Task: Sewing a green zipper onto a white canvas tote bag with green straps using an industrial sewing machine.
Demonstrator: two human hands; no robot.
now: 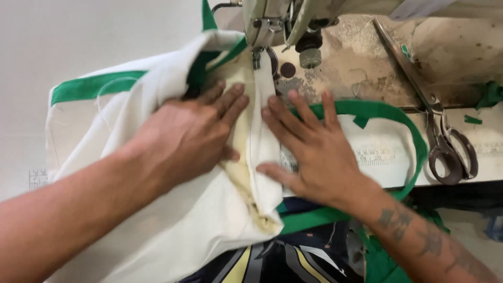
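Note:
A cream fabric bag (131,120) with green trim lies under the sewing machine head (272,21). My left hand (188,136) presses flat on the cloth, fingers spread, left of a folded seam (257,131) that runs back to the presser foot (257,57). To the right of that seam my right hand (314,152) lies flat, thumb on the fold and fingers reaching toward the machine. A green strap (387,110) loops around my right hand on the table. Neither hand grips anything; both hold the cloth down.
Large worn metal scissors (440,136) lie on the table at right, blades pointing back left. The worn machine bed (367,57) is stained. A printed ruler strip (377,154) runs along the table's front edge. Small green scraps (471,119) lie beside the scissors.

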